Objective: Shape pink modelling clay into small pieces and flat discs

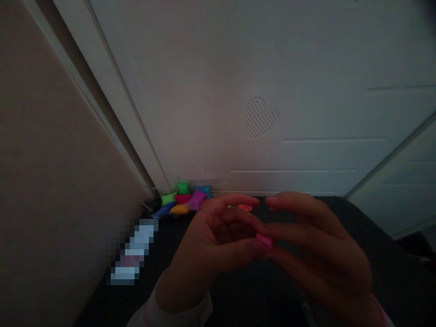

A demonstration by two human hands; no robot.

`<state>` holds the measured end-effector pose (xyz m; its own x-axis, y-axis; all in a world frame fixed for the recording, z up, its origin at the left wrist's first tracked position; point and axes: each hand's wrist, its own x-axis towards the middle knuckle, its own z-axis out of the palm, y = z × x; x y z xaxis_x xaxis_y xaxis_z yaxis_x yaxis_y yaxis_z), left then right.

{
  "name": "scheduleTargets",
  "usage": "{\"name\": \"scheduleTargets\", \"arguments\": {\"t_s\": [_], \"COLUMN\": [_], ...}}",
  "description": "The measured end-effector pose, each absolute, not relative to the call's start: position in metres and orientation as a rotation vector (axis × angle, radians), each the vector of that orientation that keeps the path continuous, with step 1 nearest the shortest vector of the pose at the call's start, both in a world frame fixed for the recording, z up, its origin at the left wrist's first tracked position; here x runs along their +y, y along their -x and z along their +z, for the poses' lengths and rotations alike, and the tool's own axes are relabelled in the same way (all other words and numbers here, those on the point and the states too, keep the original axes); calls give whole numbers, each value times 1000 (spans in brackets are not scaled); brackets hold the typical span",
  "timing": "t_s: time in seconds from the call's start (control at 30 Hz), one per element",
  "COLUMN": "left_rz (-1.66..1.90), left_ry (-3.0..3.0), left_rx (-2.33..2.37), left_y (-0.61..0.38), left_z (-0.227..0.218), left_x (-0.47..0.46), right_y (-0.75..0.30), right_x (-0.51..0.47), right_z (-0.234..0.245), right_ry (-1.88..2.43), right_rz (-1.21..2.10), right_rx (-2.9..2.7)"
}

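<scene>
L hand [208, 249], fingers curled, & R hand [335, 256], fingertips pinched, grip a small bright-pink, soft-looking piece [265, 240] btwn them, over a matte-black worktop [252, 290], short of its far edge. Uneven pressure could dent it; a loose pinch in dim light could drop it. Multicoloured pillow-shaped plastic packets [196, 200] crowd the far L corner, limiting room; past R hand, black surface runs to R edge.

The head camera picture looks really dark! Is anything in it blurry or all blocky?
In the head view, dim light all over, with the white panel looking grey; in the head view, left hand and right hand a bit soft-edged; also in the head view, blocky squares over a patch at left, hiding its details.
</scene>
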<state>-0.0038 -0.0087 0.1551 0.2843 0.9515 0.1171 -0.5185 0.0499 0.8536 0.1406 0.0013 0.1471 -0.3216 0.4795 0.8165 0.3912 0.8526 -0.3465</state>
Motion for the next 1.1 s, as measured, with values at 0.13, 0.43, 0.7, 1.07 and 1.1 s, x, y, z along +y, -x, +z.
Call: {"name": "scheduleTargets", "arguments": {"t_s": [0.13, 0.43, 0.7, 1.07, 1.1], "left_rz": [1226, 1274, 1145, 1065, 1068], "left_ry": [-960, -1043, -997, -875, -868], "left_rx": [566, 599, 450, 296, 305], "left_y": [4, 5, 9, 6, 6], "left_z": [154, 151, 150, 147, 148], "left_x": [-8, -8, -6, 0, 0], "right_y": [-143, -142, -141, -142, -142], "right_x": [0, 0, 1, 1, 1], "right_z": [147, 148, 144, 145, 145], "right_ry": [605, 632, 633, 614, 614], "right_rz": [31, 124, 190, 233, 224], "right_rx": [-1984, -2067, -2038, -2011, -2014]}}
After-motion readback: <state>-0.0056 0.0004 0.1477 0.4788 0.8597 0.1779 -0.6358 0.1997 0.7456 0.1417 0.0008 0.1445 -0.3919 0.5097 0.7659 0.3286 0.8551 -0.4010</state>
